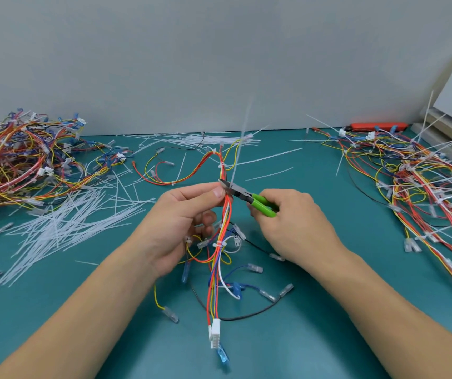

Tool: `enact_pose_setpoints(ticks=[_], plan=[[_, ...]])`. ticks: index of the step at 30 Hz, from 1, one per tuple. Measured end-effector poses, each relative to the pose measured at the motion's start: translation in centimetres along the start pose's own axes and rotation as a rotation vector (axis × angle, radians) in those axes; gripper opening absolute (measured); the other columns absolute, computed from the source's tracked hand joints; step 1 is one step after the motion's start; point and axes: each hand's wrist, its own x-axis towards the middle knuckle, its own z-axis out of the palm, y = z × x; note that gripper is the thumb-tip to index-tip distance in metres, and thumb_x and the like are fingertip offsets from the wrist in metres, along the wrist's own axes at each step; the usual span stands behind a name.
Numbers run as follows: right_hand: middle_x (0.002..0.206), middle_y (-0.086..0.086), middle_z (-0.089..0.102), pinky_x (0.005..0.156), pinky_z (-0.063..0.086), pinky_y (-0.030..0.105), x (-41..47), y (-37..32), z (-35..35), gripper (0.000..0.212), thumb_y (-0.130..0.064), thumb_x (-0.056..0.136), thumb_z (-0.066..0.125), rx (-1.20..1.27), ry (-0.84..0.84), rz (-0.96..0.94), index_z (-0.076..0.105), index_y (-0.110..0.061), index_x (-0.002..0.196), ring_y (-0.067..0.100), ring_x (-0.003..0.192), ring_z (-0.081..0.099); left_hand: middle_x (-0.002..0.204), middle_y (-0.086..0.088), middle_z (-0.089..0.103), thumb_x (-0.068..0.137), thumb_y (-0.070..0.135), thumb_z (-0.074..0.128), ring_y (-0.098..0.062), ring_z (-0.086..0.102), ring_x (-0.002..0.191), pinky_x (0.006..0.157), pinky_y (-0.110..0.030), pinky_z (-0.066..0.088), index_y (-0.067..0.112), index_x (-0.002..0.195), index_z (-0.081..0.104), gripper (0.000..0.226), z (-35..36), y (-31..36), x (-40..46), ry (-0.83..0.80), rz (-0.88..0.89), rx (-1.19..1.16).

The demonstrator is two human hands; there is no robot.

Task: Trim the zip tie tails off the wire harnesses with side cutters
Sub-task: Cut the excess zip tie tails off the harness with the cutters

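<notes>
Left hand point(189, 214) pinches the wire harness point(220, 242) above the table point(328, 310). Right hand point(287, 222) grips green side cutters point(249, 199), blades at an untrimmed zip tie tail point(239, 149). Left of harness: cut tails point(63, 228). Right: untrimmed pile point(424, 181). Roughly midway.

A teal green bench mat point(328, 310) carries everything. The side cutters point(249, 198) have bright green plastic handles and dark grey metal jaws. The held wire harness point(220, 258) mixes red, orange, yellow, blue and white wires. Loose plastic zip tie tails point(63, 228) near the left edge are translucent white. An orange-red tool point(378, 126) lies at the far edge.
</notes>
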Motion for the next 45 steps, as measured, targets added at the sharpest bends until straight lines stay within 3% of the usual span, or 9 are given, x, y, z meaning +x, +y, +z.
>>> enact_pose_setpoints(ticks=[6,9,11,17,23,27,33,39,45], plan=[[0.065,-0.002,0.055,0.059,0.047,0.038,-0.08,0.23,0.31,0.027,-0.047,0.096,0.061,0.01,0.024,-0.047,0.054,-0.033,0.075,0.027,0.067,0.054,0.073,0.006,0.066,0.093,0.017,0.068,-0.009,0.041,0.055,0.05,-0.019,0.041,0.012,0.096,0.078,0.011,0.17,-0.04,-0.05,-0.007,0.003,0.01],[0.087,-0.005,0.061,0.075,0.049,0.038,-0.12,0.04,0.34,0.007,-0.039,0.096,0.062,0.014,0.009,-0.112,0.065,-0.035,0.1,0.023,0.088,0.057,0.07,0.007,0.065,0.087,0.022,0.071,-0.009,0.042,0.055,0.048,-0.018,0.041,0.011,0.098,0.077,0.017,0.28,-0.01,-0.06,-0.013,-0.004,0.014],[0.101,-0.004,0.063,0.087,0.049,0.038,-0.16,-0.06,0.42,0.025,-0.038,0.096,0.06,0.012,-0.026,-0.114,0.065,-0.032,0.12,0.022,0.101,0.057,0.07,0.006,0.066,0.083,0.024,0.072,-0.009,0.042,0.055,0.047,-0.017,0.041,0.009,0.101,0.076,0.024,0.25,0.06,-0.07,-0.011,-0.009,0.013],[0.107,-0.004,0.064,0.091,0.049,0.039,-0.29,0.0,0.31,0.029,-0.032,0.094,0.061,0.022,-0.032,-0.117,0.064,-0.031,0.123,0.022,0.107,0.057,0.07,0.006,0.065,0.081,0.024,0.072,-0.01,0.042,0.056,0.048,-0.018,0.042,0.009,0.101,0.077,0.025,0.26,0.06,-0.11,-0.007,-0.013,0.012],[0.081,-0.006,0.06,0.076,0.051,0.039,-0.1,0.23,0.31,0.003,-0.034,0.094,0.061,0.014,-0.02,-0.092,0.06,-0.032,0.091,0.023,0.083,0.056,0.072,0.005,0.064,0.081,0.025,0.073,-0.009,0.042,0.056,0.049,-0.018,0.042,0.008,0.104,0.076,0.029,0.25,0.07,-0.11,-0.01,-0.012,0.014],[0.054,0.0,0.051,0.052,0.042,0.036,0.01,0.22,0.14,0.027,-0.052,0.091,0.062,0.004,-0.006,-0.011,0.056,-0.033,0.072,0.029,0.061,0.053,0.078,0.004,0.068,0.082,0.023,0.073,-0.009,0.043,0.055,0.05,-0.019,0.043,0.008,0.107,0.077,0.029,0.28,0.07,-0.07,0.001,-0.012,-0.003],[0.052,0.0,0.05,0.05,0.037,0.033,-0.03,-0.04,0.05,0.026,-0.057,0.088,0.065,0.017,0.018,-0.009,0.055,-0.039,0.072,0.028,0.059,0.053,0.076,0.005,0.066,0.084,0.022,0.073,-0.009,0.042,0.055,0.05,-0.019,0.042,0.01,0.103,0.078,0.023,0.15,0.02,-0.04,-0.013,-0.005,-0.006],[0.083,-0.009,0.06,0.079,0.051,0.04,-0.19,-0.12,0.27,0.008,-0.041,0.092,0.064,0.045,-0.006,-0.107,0.065,-0.034,0.096,0.019,0.084,0.057,0.072,0.005,0.066,0.083,0.023,0.072,-0.009,0.042,0.054,0.049,-0.018,0.042,0.008,0.102,0.077,0.025,0.22,0.05,-0.03,-0.004,-0.004,0.012],[0.103,-0.007,0.062,0.095,0.049,0.046,-0.46,-0.35,0.14,0.025,-0.036,0.093,0.063,0.041,-0.005,-0.107,0.065,-0.032,0.117,0.018,0.105,0.058,0.069,0.005,0.063,0.079,0.025,0.074,-0.01,0.042,0.054,0.049,-0.019,0.04,0.009,0.098,0.078,0.026,0.24,0.0,-0.13,-0.019,-0.012,0.021]])
